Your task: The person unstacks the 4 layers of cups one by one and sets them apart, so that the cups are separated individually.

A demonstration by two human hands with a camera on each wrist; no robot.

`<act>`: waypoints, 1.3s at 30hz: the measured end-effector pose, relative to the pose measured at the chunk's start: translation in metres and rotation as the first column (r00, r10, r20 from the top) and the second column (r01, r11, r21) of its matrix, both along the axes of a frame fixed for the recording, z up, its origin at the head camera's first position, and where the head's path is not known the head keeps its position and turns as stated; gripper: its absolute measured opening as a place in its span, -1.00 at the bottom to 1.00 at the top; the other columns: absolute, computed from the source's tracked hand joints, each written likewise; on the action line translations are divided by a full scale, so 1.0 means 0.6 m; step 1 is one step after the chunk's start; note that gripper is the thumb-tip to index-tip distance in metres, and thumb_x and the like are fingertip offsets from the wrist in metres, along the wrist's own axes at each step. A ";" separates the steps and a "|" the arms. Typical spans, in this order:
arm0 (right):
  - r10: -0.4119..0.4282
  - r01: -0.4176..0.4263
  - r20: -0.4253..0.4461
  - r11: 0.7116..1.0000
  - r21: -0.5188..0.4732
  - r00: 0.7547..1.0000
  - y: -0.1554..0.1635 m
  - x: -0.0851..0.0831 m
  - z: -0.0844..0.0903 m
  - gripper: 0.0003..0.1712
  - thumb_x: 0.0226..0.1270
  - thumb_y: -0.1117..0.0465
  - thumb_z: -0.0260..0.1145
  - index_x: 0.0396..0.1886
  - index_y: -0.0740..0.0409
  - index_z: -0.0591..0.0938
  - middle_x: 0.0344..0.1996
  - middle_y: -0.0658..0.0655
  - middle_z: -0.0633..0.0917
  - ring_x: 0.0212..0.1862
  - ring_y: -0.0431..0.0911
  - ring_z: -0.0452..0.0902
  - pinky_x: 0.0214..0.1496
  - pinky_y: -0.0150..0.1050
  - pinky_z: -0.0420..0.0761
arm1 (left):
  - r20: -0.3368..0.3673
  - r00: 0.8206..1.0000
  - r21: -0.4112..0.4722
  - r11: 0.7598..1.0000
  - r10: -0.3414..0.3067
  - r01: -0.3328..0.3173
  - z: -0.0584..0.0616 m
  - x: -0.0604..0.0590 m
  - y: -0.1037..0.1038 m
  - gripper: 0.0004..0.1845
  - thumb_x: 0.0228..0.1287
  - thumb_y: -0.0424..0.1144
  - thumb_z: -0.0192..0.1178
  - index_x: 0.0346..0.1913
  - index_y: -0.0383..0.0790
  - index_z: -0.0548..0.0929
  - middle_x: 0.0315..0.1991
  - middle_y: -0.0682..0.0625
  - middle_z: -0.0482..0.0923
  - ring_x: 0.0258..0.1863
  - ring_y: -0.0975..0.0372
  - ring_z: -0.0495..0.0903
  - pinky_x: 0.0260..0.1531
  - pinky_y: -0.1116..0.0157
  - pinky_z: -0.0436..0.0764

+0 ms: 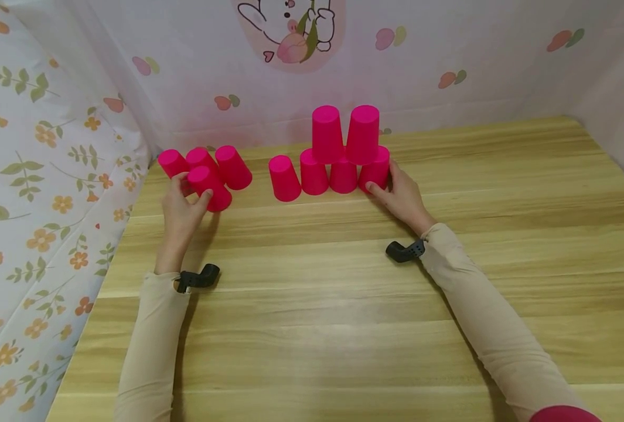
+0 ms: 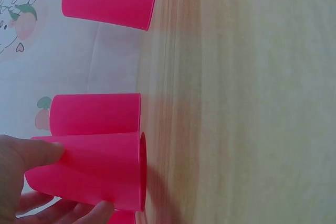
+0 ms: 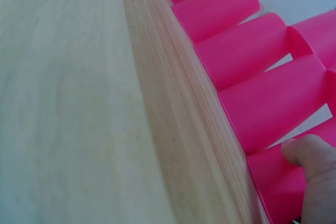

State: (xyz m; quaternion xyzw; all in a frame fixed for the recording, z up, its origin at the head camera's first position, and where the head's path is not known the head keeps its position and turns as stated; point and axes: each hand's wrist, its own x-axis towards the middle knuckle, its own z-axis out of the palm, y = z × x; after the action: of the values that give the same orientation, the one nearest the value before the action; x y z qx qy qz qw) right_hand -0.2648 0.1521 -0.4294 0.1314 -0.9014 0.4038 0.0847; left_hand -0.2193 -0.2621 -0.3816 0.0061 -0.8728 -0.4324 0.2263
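Observation:
My left hand [image 1: 181,208] grips an upside-down pink cup [image 1: 212,190], thumb on one side and fingers on the other. Three more pink cups [image 1: 234,168] stand close behind and beside it; whether the gripped cup touches the table, I cannot tell. To the right, several upside-down pink cups [image 1: 285,179] form a row. Two upper cups [image 1: 326,135] rest across the tops of the three right-hand ones. My right hand [image 1: 402,196] holds the row's rightmost cup [image 1: 374,172] at its side; its thumb lies on the front in the right wrist view, the other fingers mostly hidden.
The wood-grain table [image 1: 312,305] extends toward me and to the right. Behind the cups hangs a pale printed cloth [image 1: 185,47], with a flowered cloth [image 1: 43,176] along the left side. A dark pink object [image 1: 565,414] shows at the lower right edge.

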 end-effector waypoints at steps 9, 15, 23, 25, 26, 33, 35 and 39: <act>-0.005 0.005 -0.006 1.000 -0.003 1.000 0.001 -0.005 0.003 -0.32 0.08 -0.11 0.14 0.11 0.19 0.25 -0.16 0.16 0.46 -0.23 -0.02 0.34 -0.20 -0.16 0.36 | 0.029 1.000 -0.071 0.997 -0.006 0.008 0.013 0.002 -0.001 -0.44 -0.01 -0.30 0.19 0.08 -0.36 0.26 -0.08 -0.13 0.42 -0.17 0.10 0.43 -0.41 0.42 0.51; -0.012 0.012 -0.016 1.000 0.002 1.000 0.004 -0.003 0.007 -0.32 0.08 -0.09 0.14 0.12 0.19 0.24 -0.15 0.18 0.46 -0.21 -0.01 0.35 -0.18 -0.14 0.36 | -0.042 0.999 -0.065 0.997 0.030 -0.033 0.041 0.007 0.013 -0.46 0.03 -0.23 0.15 0.09 -0.33 0.28 -0.03 -0.12 0.36 -0.13 0.14 0.38 -0.44 0.43 0.46; -0.014 0.014 -0.012 1.000 0.003 1.000 0.002 0.000 0.005 -0.31 0.08 -0.10 0.14 0.12 0.21 0.25 -0.21 0.18 0.48 -0.27 -0.01 0.36 -0.24 -0.15 0.36 | -0.147 0.985 -0.036 0.996 -0.089 0.085 0.082 0.023 0.068 -0.50 0.04 -0.24 0.15 0.10 -0.24 0.33 0.01 0.01 0.35 -0.03 0.23 0.35 -0.22 0.14 0.49; -0.010 0.011 -0.012 1.000 0.006 1.000 0.001 0.002 0.003 -0.31 0.08 -0.10 0.15 0.12 0.21 0.25 -0.22 0.17 0.48 -0.28 -0.02 0.36 -0.26 -0.17 0.37 | -0.162 0.977 -0.045 0.990 -0.141 0.136 0.088 0.026 0.086 -0.51 0.04 -0.25 0.15 0.09 -0.24 0.34 0.02 0.06 0.35 -0.03 0.27 0.34 -0.21 0.16 0.49; -0.008 0.008 -0.013 1.000 0.005 1.000 0.001 0.002 0.002 -0.31 0.08 -0.10 0.15 0.11 0.21 0.25 -0.22 0.17 0.48 -0.30 -0.02 0.35 -0.27 -0.17 0.36 | -0.163 0.973 -0.055 0.986 -0.165 0.158 0.092 0.026 0.095 -0.51 0.04 -0.25 0.16 0.09 -0.22 0.34 0.02 0.09 0.35 -0.03 0.30 0.34 -0.20 0.19 0.49; -0.018 0.018 -0.025 1.000 0.007 1.000 0.001 0.003 -0.001 -0.32 0.08 -0.09 0.15 0.10 0.21 0.25 -0.22 0.18 0.48 -0.28 -0.01 0.36 -0.26 -0.15 0.37 | -0.143 0.943 -0.067 0.953 -0.302 0.295 0.137 0.030 0.170 -0.52 0.06 -0.31 0.15 0.09 -0.28 0.33 0.00 -0.06 0.39 -0.06 0.19 0.41 -0.17 0.22 0.47; -0.015 0.016 -0.021 1.000 0.012 1.000 0.002 0.003 -0.001 -0.32 0.08 -0.09 0.15 0.11 0.21 0.25 -0.20 0.18 0.48 -0.25 -0.01 0.37 -0.23 -0.14 0.38 | -0.148 0.936 -0.061 0.947 -0.320 0.314 0.147 0.028 0.185 -0.53 0.04 -0.36 0.15 0.07 -0.32 0.34 -0.03 -0.12 0.41 -0.08 0.14 0.43 -0.19 0.20 0.48; -0.008 0.008 -0.022 1.000 0.008 1.000 0.002 0.002 0.001 -0.31 0.08 -0.09 0.14 0.13 0.20 0.25 -0.18 0.18 0.49 -0.23 -0.01 0.38 -0.20 -0.12 0.39 | -0.141 0.933 -0.081 0.943 -0.330 0.322 0.148 0.002 0.199 -0.52 0.05 -0.27 0.16 0.08 -0.24 0.35 -0.04 -0.02 0.43 -0.09 0.25 0.42 -0.21 0.26 0.48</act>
State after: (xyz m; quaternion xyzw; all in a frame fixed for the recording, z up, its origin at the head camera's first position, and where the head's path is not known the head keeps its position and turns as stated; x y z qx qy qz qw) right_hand -0.2636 0.1530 -0.4291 0.1325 -0.9025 0.3984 0.0956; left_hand -0.2179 -0.1429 -0.2930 -0.1782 -0.8538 -0.4382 0.2176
